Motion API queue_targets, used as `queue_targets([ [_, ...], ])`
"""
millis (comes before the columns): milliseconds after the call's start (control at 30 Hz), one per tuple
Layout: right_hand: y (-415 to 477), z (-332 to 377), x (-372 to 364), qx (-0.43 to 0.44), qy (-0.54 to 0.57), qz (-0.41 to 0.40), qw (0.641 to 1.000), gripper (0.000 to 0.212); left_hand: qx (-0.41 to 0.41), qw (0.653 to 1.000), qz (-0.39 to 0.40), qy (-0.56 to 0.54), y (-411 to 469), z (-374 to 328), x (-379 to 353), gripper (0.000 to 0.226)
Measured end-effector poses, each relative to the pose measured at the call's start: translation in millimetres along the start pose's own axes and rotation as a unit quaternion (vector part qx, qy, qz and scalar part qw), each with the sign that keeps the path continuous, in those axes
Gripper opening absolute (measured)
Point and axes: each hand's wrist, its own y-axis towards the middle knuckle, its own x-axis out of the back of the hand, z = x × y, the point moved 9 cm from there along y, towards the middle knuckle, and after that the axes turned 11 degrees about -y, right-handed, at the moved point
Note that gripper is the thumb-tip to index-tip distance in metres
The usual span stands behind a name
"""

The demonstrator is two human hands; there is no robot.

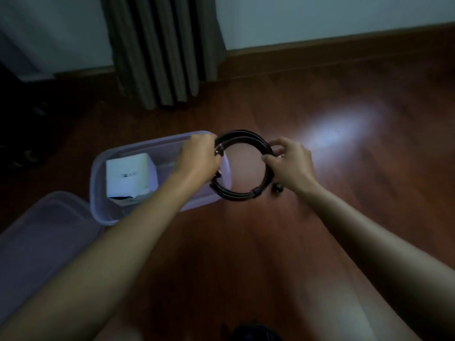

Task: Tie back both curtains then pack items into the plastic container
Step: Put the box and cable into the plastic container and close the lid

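A reddish-brown wooden floor [344,217] filled most of the frame, with a pale patch of glare [332,134] right of centre. A dark wooden baseboard [344,49] ran along the foot of a light wall [344,18] at the top. Blurred dark shapes [24,153] sat in shadow at the left edge.

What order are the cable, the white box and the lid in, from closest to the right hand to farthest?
1. cable: pinched by the right hand.
2. white box: to the left, inside the container.
3. lid: farthest left, on the floor.
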Motion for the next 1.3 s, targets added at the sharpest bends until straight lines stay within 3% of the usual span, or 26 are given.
queue_targets([
  [100,11.0,52.4,-41.5,0.067,0.010,0.029,0.997,0.017,0.055,0.998,-0.009,-0.002,1.6,55.7,29.5,0.024],
  [167,15.4,78.2,-74.3,0.114,-0.075,0.056,0.989,0.008,0.092,0.996,0.001,-0.009,0.9,89.0,29.2,0.022],
  [333,14.4,99.8,-124.7,0.159,-0.269,0.104,0.944,0.020,0.150,0.989,0.009,0.011,-0.8,129.5,11.2,0.024],
  [400,7.3,104.6,-138.0,0.185,-0.318,0.136,0.920,0.036,0.160,0.987,0.027,0.024,0.2,135.4,-0.6,0.022],
  [467,1.6,106.6,-150.7,0.198,-0.332,0.171,0.906,0.042,0.171,0.984,0.041,0.040,-0.2,143.6,-9.3,0.022],
  [567,0.3,100.5,-170.3,0.198,-0.333,0.213,0.897,0.019,0.182,0.980,0.050,0.057,-1.9,156.8,-19.7,0.025],
  [867,0.0,92.2,-182.2,0.214,-0.340,0.214,0.890,0.029,0.155,0.979,0.028,0.128,4.0,157.8,-29.4,0.024],
  [967,4.6,89.8,-182.4,0.205,-0.298,0.223,0.905,0.030,0.161,0.978,0.023,0.131,4.4,147.4,-30.8,0.029],
  [1067,16.3,91.4,-147.4,0.204,-0.161,0.132,0.957,0.031,0.108,0.985,-0.037,0.130,13.2,113.5,-19.8,0.044],
  [1167,38.4,66.7,-73.6,0.159,-0.036,-0.033,0.986,0.027,-0.023,0.994,-0.103,0.007,24.5,45.0,-10.8,0.039],
  [1233,59.1,19.1,-35.7,0.081,-0.026,-0.099,0.991,0.029,-0.080,0.990,-0.088,-0.073,32.0,-0.6,-25.3,0.033],
  [1300,78.8,-43.1,-18.9,-0.008,-0.068,-0.104,0.992,0.034,-0.112,0.988,-0.030,-0.105,35.9,-38.8,-62.4,0.032],
])
